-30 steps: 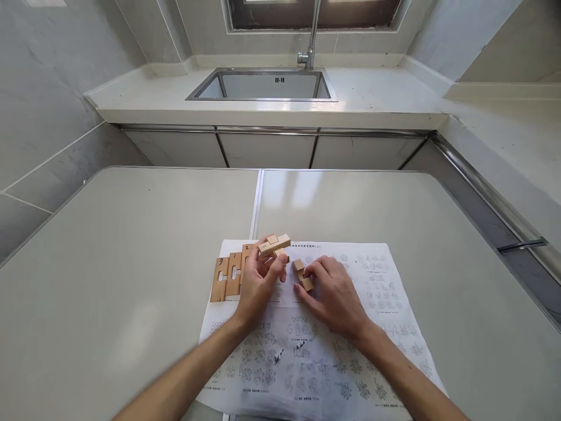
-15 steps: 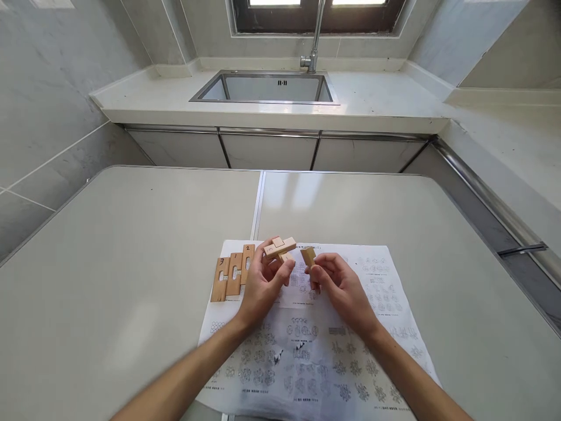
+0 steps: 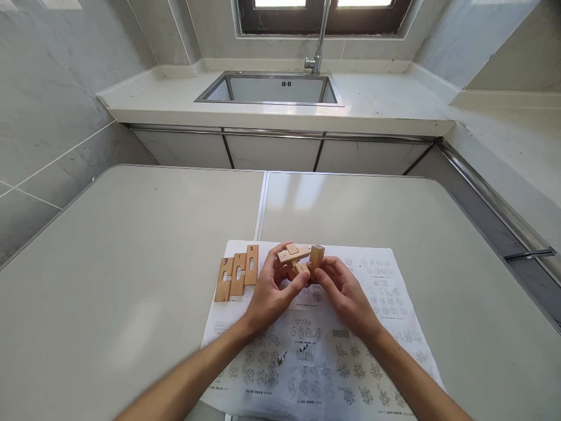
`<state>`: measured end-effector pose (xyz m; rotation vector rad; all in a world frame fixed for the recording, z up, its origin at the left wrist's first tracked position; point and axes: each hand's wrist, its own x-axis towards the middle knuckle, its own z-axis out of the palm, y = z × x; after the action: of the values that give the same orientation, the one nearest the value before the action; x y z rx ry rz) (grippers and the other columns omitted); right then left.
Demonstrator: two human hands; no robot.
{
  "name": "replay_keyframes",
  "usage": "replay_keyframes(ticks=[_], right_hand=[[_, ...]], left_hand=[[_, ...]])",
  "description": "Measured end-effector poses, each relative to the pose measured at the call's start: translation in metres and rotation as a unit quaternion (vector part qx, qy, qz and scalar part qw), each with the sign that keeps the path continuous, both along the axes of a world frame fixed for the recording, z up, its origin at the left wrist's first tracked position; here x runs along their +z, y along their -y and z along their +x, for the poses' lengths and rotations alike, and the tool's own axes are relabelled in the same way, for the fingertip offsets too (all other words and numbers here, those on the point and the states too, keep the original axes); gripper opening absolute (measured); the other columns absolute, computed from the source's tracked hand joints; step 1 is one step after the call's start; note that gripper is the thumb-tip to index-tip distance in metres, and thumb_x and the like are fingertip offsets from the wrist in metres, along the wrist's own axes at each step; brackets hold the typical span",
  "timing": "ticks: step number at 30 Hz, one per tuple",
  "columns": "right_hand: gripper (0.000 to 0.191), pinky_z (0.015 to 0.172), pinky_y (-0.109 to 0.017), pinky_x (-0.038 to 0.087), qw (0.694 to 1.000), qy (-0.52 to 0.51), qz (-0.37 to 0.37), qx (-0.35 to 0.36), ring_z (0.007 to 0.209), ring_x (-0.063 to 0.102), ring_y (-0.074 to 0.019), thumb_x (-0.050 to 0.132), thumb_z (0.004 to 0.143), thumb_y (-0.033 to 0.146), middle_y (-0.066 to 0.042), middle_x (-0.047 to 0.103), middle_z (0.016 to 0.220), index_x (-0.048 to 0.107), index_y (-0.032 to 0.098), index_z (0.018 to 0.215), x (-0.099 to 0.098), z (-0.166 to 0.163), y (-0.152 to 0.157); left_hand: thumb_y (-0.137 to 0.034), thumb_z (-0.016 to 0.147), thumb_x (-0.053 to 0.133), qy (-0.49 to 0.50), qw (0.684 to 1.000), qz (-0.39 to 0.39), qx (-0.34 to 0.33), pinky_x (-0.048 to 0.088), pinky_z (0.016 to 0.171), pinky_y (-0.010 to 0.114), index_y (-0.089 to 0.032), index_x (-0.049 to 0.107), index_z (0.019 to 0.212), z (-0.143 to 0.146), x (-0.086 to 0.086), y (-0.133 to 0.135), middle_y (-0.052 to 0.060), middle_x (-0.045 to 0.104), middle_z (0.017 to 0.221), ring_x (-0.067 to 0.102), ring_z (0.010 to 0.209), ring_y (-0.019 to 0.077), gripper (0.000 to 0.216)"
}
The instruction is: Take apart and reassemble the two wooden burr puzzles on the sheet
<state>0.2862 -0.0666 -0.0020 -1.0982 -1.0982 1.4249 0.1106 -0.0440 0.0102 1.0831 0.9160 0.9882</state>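
My left hand [image 3: 276,286] is closed around a few interlocked wooden puzzle pieces [image 3: 293,254], set crosswise to each other. In my right hand [image 3: 344,286] a single wooden puzzle piece [image 3: 317,255] stands upright, pinched between thumb and fingers. It sits right against the right end of the joined pieces; whether it fits into them I cannot tell. Left of my hands, three flat slotted wooden pieces [image 3: 238,273] lie side by side, with handwritten numbers on some. Under everything is a printed instruction sheet [image 3: 315,374] with rows of small diagrams.
The sheet lies on a pale table [image 3: 131,263] with a seam [image 3: 262,204] down its middle. Beyond the table are a white counter [image 3: 372,99], a sink [image 3: 272,88] and a tap [image 3: 315,61]. A metal-edged counter runs along the right.
My left hand has moved right with the joined pieces, closing the gap to the single piece in my right hand. That piece now stands more upright. The view has shifted slightly.
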Motion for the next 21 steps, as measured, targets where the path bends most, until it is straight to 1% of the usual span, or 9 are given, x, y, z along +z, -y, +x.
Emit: replay_keyframes(ticks=[3,5,8,11,14,17,21], right_hand=[[0.03,0.098,-0.046,0.062,1.0,-0.011,0.005,0.011,0.112,0.073,-0.0266,0.064,0.103,0.053,-0.009,0.075,0.122,0.062,0.026,0.116,-0.0009,-0.0001,0.0006],[0.031,0.098,-0.048,0.062,1.0,-0.018,0.008,0.013,0.112,0.073,-0.0266,0.061,0.105,0.053,-0.009,0.074,0.123,0.061,0.026,0.119,-0.0014,0.0001,0.0008],[0.029,0.1,-0.049,0.061,1.0,-0.015,0.019,0.012,0.114,0.072,-0.0269,0.058,0.107,0.051,-0.009,0.073,0.126,0.06,0.027,0.121,-0.001,-0.0002,0.0009],[0.028,0.104,-0.048,0.058,0.999,0.015,0.03,0.014,0.117,0.07,-0.0266,0.056,0.108,0.05,-0.008,0.072,0.127,0.06,0.029,0.125,0.0002,-0.001,0.0014],[0.03,0.1,-0.044,0.058,0.998,0.052,0.042,-0.002,0.112,0.07,-0.0259,0.056,0.107,0.051,-0.008,0.073,0.124,0.062,0.03,0.127,-0.0007,-0.0008,0.0019],[0.03,0.091,-0.041,0.059,0.996,0.069,0.048,-0.026,0.099,0.07,-0.025,0.059,0.105,0.053,-0.006,0.074,0.114,0.066,0.029,0.122,-0.0039,0.001,0.0014],[0.029,0.084,-0.039,0.058,0.996,0.075,0.036,-0.017,0.084,0.069,-0.0231,0.06,0.105,0.051,-0.003,0.073,0.091,0.067,0.029,0.122,-0.0067,0.0023,0.0005]], left_hand=[[-0.041,0.093,0.078,0.0,1.0,-0.003,0.0,0.058,0.089,0.034,-0.025,0.048,0.144,-0.0001,-0.0001,-0.0005,0.007,0.071,0.114,0.069,0.098,0.019,0.061],[-0.042,0.094,0.078,-0.006,1.0,-0.001,0.003,0.057,0.091,0.033,-0.024,0.049,0.143,-0.0004,0.0005,-0.0012,0.007,0.07,0.112,0.068,0.1,0.0193,0.06],[-0.041,0.094,0.077,-0.027,1.0,0.008,-0.001,0.055,0.086,0.03,-0.023,0.049,0.144,-0.0012,0.0012,-0.0017,0.004,0.068,0.1,0.064,0.09,0.0159,0.06],[-0.041,0.094,0.078,-0.048,0.999,0.021,-0.012,0.053,0.082,0.029,-0.024,0.049,0.145,-0.0018,0.0016,-0.001,0.0,0.063,0.09,0.059,0.08,0.0134,0.061],[-0.04,0.092,0.079,-0.057,0.997,0.039,-0.022,0.054,0.082,0.03,-0.024,0.049,0.146,-0.0016,0.0033,0.0002,0.001,0.064,0.095,0.059,0.079,0.0135,0.064],[-0.039,0.092,0.08,-0.056,0.997,0.041,-0.028,0.055,0.081,0.03,-0.025,0.048,0.147,-0.0013,0.0055,0.0009,0.004,0.066,0.104,0.061,0.08,0.0137,0.065],[-0.039,0.091,0.081,-0.041,0.998,0.037,-0.029,0.055,0.08,0.029,-0.025,0.049,0.146,-0.0015,0.0057,0.0012,0.005,0.068,0.108,0.062,0.081,0.0138,0.065]])
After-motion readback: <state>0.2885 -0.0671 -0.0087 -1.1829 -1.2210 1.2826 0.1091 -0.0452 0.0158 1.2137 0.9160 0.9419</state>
